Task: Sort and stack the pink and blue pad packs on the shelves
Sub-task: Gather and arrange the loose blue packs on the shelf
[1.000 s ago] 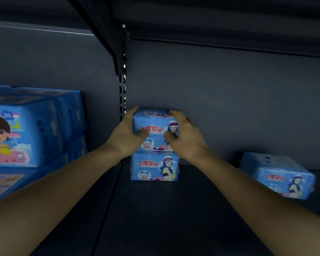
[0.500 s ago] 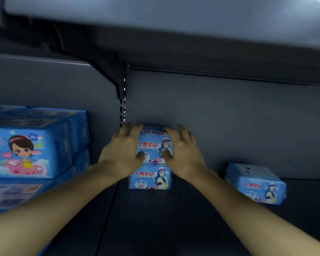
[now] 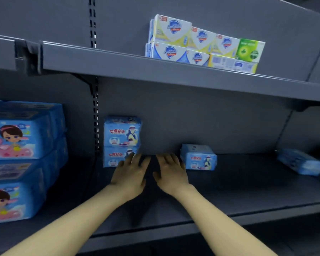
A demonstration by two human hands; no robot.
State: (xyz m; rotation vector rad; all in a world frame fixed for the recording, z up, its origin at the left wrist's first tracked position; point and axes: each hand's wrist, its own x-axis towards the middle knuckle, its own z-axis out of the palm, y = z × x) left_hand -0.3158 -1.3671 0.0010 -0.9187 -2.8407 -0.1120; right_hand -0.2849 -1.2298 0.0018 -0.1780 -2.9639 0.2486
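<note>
A grey metal upper shelf (image 3: 174, 74) crosses the top of the frame, a dimmer lower shelf (image 3: 238, 191) the middle; a slotted upright (image 3: 96, 126) runs down the back panel (image 3: 211, 122) left of centre.

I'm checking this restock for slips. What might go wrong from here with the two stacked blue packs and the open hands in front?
The upper soft blue pad pack stands on the lower blue pad pack; the left hand overlaps the lower one's front, so a nudge may topple the stack.
The right hand is close to the single blue pad pack beside it; a sweep might knock it askew.
</note>
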